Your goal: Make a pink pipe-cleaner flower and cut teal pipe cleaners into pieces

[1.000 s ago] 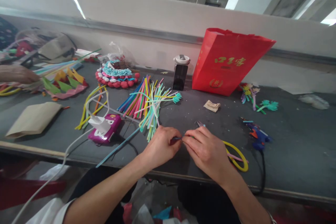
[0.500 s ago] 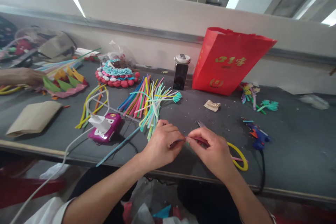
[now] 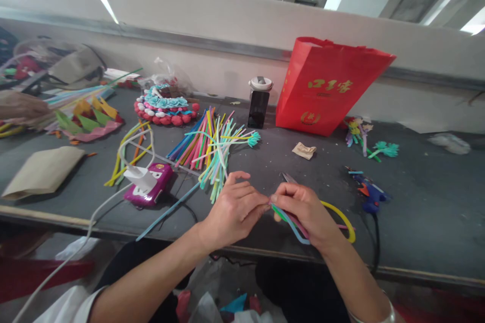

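Note:
Both my hands meet over the near part of a dark table (image 3: 417, 212). My right hand (image 3: 303, 209) pinches a small bundle of thin coloured sticks (image 3: 290, 222), blue, green and pink, that bend down below its palm. My left hand (image 3: 235, 209) touches the bundle's end with thumb and fingertips, index finger raised. A yellow loop (image 3: 343, 217) lies on the table just right of my right hand. Metal scissors tips (image 3: 288, 177) show behind that hand.
A heap of coloured sticks (image 3: 212, 144) lies beyond my hands, with a purple device and white plug (image 3: 149, 184) to the left. A red bag (image 3: 326, 86), dark bottle (image 3: 257, 103), blue glue gun (image 3: 369, 194), flower wreath (image 3: 162, 106). Another person's hand (image 3: 18, 106) at far left.
My right hand has lifted and turned so that the bent coloured sticks now show under it. My left index finger has risen. The hands stay together at the same spot.

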### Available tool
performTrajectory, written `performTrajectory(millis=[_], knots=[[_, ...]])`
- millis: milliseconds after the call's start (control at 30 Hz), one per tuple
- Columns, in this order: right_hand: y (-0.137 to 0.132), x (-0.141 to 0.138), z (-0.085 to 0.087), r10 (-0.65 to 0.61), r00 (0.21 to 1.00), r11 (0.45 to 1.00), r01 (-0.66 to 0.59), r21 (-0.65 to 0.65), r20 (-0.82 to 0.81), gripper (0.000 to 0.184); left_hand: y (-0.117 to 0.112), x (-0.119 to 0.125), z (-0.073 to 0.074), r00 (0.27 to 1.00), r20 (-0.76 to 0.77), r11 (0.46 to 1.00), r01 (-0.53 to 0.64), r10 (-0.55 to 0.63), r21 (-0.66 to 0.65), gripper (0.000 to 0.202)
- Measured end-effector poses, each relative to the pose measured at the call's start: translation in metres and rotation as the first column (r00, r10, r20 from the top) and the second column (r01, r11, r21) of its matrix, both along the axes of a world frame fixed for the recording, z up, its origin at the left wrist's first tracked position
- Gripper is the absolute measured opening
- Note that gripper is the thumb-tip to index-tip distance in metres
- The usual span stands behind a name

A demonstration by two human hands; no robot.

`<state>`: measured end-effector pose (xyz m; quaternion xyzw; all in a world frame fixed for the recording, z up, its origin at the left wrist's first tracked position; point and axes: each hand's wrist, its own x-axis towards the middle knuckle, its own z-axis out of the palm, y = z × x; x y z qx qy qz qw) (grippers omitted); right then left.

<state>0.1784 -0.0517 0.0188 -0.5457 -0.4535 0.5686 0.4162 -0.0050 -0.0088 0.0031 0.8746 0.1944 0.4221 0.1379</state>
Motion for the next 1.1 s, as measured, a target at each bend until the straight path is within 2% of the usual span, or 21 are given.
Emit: performTrajectory(millis=[167, 367, 433, 500, 567, 633, 700, 733, 833, 867, 900, 967, 1033, 1100], knots=[[0.003, 0.004, -0.002, 0.068, 0.993, 0.995, -0.075, -0.073, -0.092, 0.028, -0.001, 0.002, 0.0, 1.0, 0.02, 1.0, -0.012, 0.012, 0.012, 0.005], [0.003, 0.006, -0.001, 0.09, 0.992, 0.994, -0.095, -0.054, -0.09, 0.027, -0.001, 0.002, 0.0, 0.999, 0.03, 0.999, -0.032, 0.033, -0.031, 0.007], [0.001, 0.005, 0.001, 0.083, 0.996, 0.995, -0.084, 0.052, 0.028, 0.024, 0.001, 0.001, -0.001, 1.0, 0.009, 0.999, -0.019, 0.019, -0.05, 0.003], [-0.001, 0.003, 0.004, 0.027, 0.973, 0.972, -0.08, 0.222, 0.231, 0.02, 0.003, 0.0, -0.003, 1.0, 0.0, 0.995, -0.013, 0.013, -0.096, 0.005], [-0.003, 0.001, 0.005, -0.065, 0.901, 0.912, -0.121, 0.393, 0.428, 0.016, 0.004, 0.0, -0.004, 1.0, -0.005, 0.987, -0.008, 0.007, -0.162, 0.005], [-0.005, 0.0, 0.007, -0.175, 0.825, 0.835, -0.165, 0.525, 0.537, 0.013, 0.004, 0.001, -0.004, 1.0, -0.003, 0.966, -0.021, 0.021, -0.259, 0.004], [-0.007, 0.0, 0.008, -0.299, 0.766, 0.752, -0.178, 0.635, 0.569, 0.012, 0.003, 0.002, -0.003, 0.998, -0.01, 0.903, -0.06, 0.061, -0.426, 0.006], [-0.008, 0.0, 0.008, -0.36, 0.739, 0.713, -0.176, 0.679, 0.57, 0.012, 0.002, 0.002, -0.003, 0.997, -0.014, 0.841, -0.072, 0.076, -0.537, 0.01], [-0.012, 0.002, 0.01, -0.509, 0.638, 0.601, -0.217, 0.77, 0.577, 0.01, 0.001, 0.004, -0.001, 0.996, 0.025, 0.561, -0.028, 0.085, -0.827, 0.02], [-0.013, 0.002, 0.01, -0.553, 0.591, 0.561, -0.257, 0.787, 0.587, 0.009, 0.001, 0.004, 0.0, 0.994, 0.055, 0.482, 0.005, 0.091, -0.876, 0.022], [-0.015, 0.003, 0.011, -0.602, 0.534, 0.518, -0.304, 0.799, 0.593, 0.009, 0.001, 0.004, 0.0, 0.991, 0.088, 0.429, 0.035, 0.104, -0.903, 0.024], [-0.018, 0.003, 0.012, -0.705, 0.403, 0.437, -0.402, 0.805, 0.584, 0.012, 0.001, 0.005, 0.0, 0.981, 0.141, 0.387, 0.08, 0.133, -0.919, 0.023], [-0.02, 0.001, 0.012, -0.777, 0.306, 0.39, -0.452, 0.802, 0.551, 0.017, 0.002, 0.005, 0.001, 0.968, 0.183, 0.35, 0.115, 0.17, -0.93, 0.023], [-0.021, -0.002, 0.011, -0.785, 0.305, 0.392, -0.431, 0.813, 0.54, 0.016, 0.001, 0.006, 0.002, 0.951, 0.227, 0.271, 0.167, 0.211, -0.948, 0.023]])
